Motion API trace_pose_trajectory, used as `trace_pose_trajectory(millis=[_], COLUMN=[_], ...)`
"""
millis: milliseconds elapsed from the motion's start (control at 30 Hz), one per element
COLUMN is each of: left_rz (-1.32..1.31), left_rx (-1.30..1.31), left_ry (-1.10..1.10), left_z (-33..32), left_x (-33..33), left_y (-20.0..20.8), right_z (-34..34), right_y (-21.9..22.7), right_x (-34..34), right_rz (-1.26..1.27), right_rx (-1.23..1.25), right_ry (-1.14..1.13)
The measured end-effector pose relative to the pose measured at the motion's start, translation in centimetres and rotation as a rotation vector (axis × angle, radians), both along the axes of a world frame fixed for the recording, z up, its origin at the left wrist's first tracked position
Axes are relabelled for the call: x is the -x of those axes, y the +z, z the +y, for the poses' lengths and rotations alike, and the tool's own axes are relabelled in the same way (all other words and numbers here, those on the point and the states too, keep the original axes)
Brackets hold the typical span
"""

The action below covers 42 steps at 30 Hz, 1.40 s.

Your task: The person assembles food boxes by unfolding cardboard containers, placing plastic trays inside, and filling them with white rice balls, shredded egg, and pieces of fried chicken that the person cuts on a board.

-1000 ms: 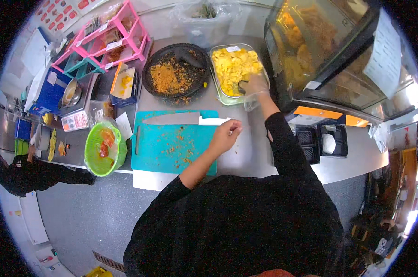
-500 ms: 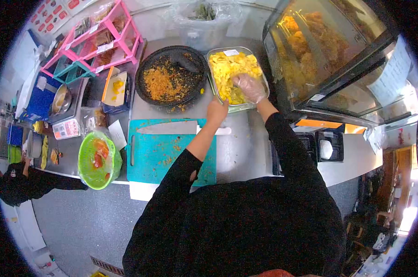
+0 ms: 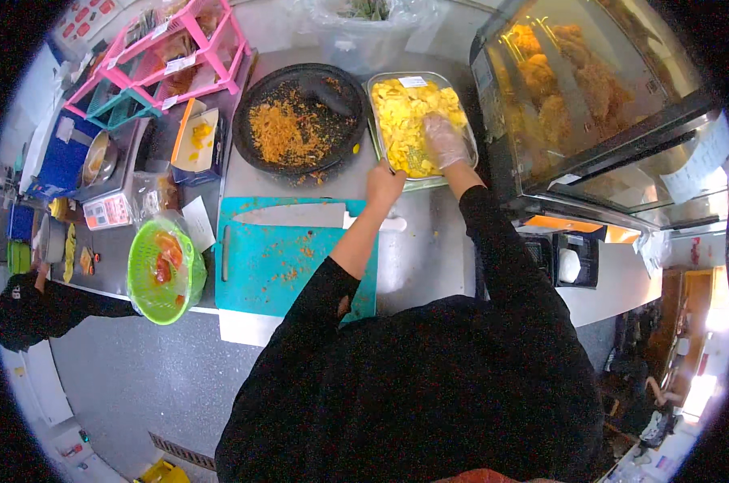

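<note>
A metal tray (image 3: 471, 135) at the back of the counter holds many yellow, chunky food pieces (image 3: 405, 121). My left hand (image 3: 385, 183), bare, is closed on the tray's near left corner. In a clear plastic glove, my right hand (image 3: 446, 143) lies on the pieces at the tray's right side. Its fingers look stretched out, though the tips are partly hidden among the food. Nearer me, a large white-handled knife (image 3: 296, 215) rests across the far part of a teal cutting board (image 3: 300, 278) scattered with orange-brown crumbs.
Left of the tray sits a round black pan (image 3: 248, 153) with orange-brown shreds. A green basket (image 3: 145, 282) holds reddish food. Pink stacked racks (image 3: 211, 76) stand far left, and a glass display case (image 3: 534, 145) bounds the right. Another person's dark sleeve (image 3: 74, 310) shows at left.
My right hand has shifted slightly toward the tray's right side, its fingers now straighter over the food. My left hand stays at the corner. The whole view has shifted a little.
</note>
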<state>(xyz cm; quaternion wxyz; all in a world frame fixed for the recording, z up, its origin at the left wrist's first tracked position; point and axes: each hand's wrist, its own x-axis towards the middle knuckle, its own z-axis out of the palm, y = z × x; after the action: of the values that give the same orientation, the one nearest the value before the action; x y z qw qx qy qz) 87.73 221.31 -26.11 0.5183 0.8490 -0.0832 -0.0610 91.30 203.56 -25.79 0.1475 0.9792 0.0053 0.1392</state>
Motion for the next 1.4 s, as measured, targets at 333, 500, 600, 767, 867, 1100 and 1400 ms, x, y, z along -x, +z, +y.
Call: trace_pose_trajectory(millis=[333,500,600,767,867,1100,1400], left_rz=[0.033,0.029,0.030,0.085,0.195,0.410,0.524], left_rx=[0.005,0.015,0.071,0.056,0.250,0.419,0.524], left_ry=[-0.071,-0.049,-0.031,-0.064,-0.164,-0.055,-0.020], left_z=[0.0,-0.4,-0.5,0.0,1.4,4.2,7.3], left_x=[-0.7,-0.8,-1.2,-0.6,-0.4,1.4,3.5], left_y=[-1.3,-2.5,-3.5,-1.8,-1.2,2.8,3.9], right_z=[0.4,0.7,1.0,1.1,0.3,-2.5,-1.0], right_y=[0.8,2.1,1.9,2.2,4.2,3.7,4.7], right_x=[1.0,1.0,1.2,1.3,1.1,2.5,5.2], right_rz=[0.161,0.405,0.340,0.344,0.502,0.282,0.087], right_rx=[-0.349,-0.354,-0.354,-0.450,-0.640,-1.394,-0.697], right_ry=[-0.027,0.004,0.090,-0.075,-0.139,-0.447,0.007])
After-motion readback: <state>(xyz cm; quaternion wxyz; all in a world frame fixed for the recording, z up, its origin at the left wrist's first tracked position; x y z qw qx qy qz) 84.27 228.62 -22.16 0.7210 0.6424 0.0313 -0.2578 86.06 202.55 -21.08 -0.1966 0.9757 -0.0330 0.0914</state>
